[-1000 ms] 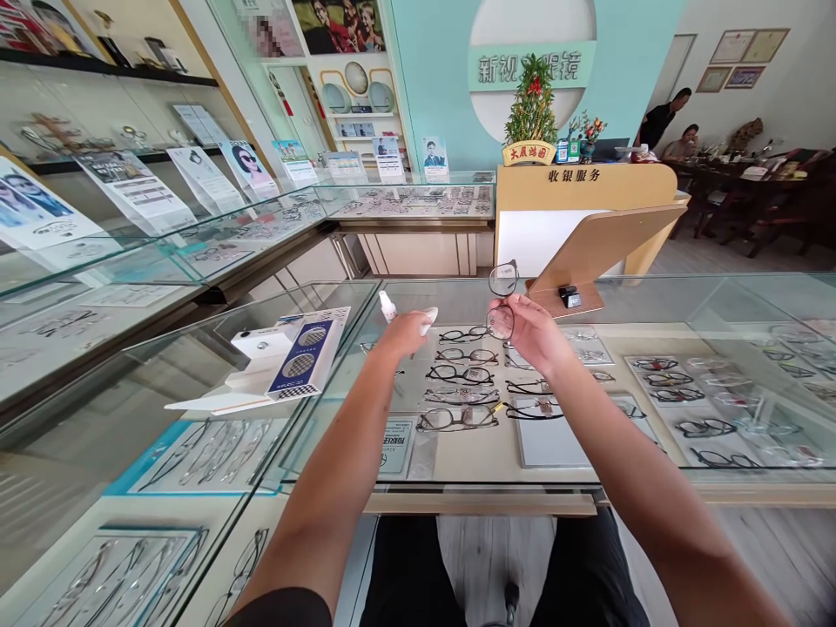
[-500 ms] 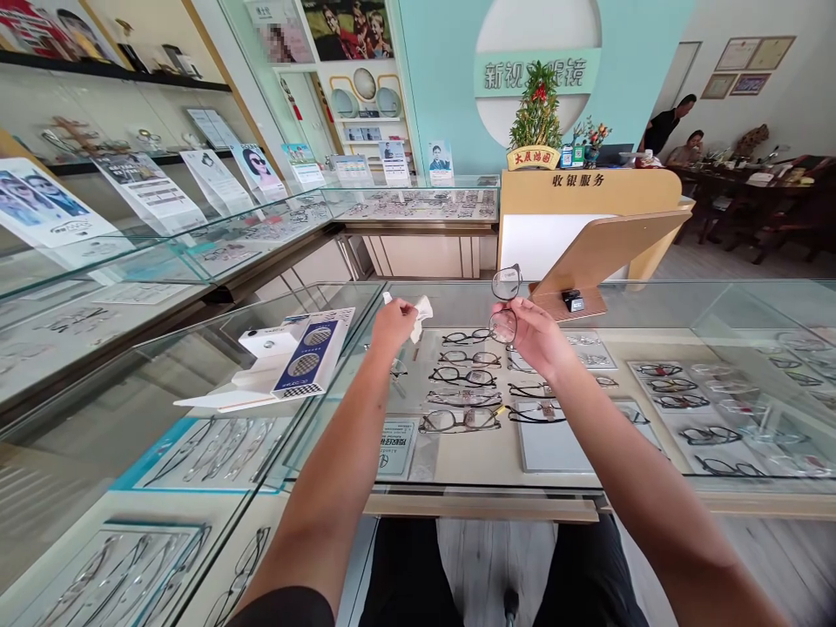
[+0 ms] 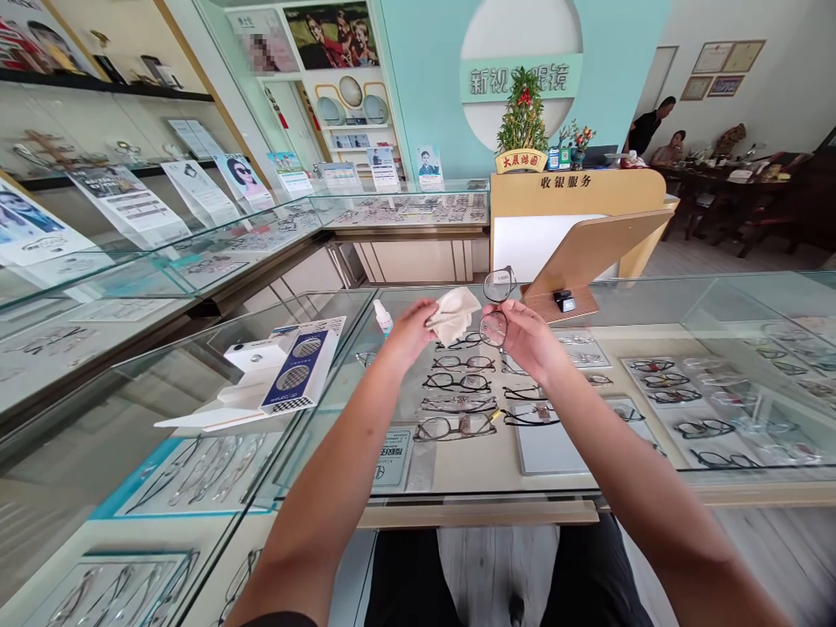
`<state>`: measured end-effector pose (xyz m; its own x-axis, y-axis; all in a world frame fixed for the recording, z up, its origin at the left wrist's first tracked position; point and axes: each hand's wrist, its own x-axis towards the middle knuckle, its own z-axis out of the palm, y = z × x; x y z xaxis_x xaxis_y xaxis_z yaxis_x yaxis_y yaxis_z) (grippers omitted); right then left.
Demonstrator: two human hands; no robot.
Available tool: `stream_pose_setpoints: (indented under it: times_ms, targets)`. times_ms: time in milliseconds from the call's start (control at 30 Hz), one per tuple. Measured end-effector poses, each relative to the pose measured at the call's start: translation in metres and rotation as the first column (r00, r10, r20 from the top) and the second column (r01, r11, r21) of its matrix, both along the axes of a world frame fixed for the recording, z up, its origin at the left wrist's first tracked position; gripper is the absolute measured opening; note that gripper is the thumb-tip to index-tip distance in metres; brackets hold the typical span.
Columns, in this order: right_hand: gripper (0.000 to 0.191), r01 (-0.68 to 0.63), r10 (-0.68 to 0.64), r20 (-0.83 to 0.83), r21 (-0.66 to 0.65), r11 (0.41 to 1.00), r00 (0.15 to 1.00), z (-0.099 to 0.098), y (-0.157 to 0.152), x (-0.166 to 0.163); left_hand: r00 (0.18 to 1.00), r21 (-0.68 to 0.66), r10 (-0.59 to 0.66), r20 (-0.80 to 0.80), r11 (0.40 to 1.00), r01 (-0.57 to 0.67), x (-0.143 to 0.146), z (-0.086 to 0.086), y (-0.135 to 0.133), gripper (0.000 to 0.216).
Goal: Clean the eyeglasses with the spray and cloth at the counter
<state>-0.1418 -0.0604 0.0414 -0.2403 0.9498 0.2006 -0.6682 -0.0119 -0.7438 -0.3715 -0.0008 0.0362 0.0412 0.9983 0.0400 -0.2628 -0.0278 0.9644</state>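
My right hand [image 3: 529,338] is closed on a pair of dark-framed glasses [image 3: 496,305], held upright above the glass counter [image 3: 653,296]. My left hand [image 3: 410,331] pinches a cream cleaning cloth [image 3: 453,313] that hangs close beside the lower lens, touching or nearly touching it. A small white spray bottle [image 3: 382,317] stands on the counter just left of my left hand. Rows of glasses [image 3: 457,383] lie in the case under the glass.
A blue and white box [image 3: 287,370] lies on the left counter. A wooden stand [image 3: 581,257] with a small black item is behind my hands. A cashier desk [image 3: 575,205] with a plant is beyond. Two people are at the far right by a table.
My left hand has lifted the cloth from beside the spray bottle and brought it right, up to the glasses. The cloth has unfolded. My right hand keeps the glasses nearly in place.
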Motion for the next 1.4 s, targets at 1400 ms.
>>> stream_pose_setpoints:
  times_ms: [1400]
  targets:
    - [0.039,0.04,-0.038,0.03,-0.063,0.997,0.999,-0.003,-0.011,-0.02,0.924,0.125,-0.311,-0.221,0.931,0.343,0.05,-0.011,-0.06,0.057]
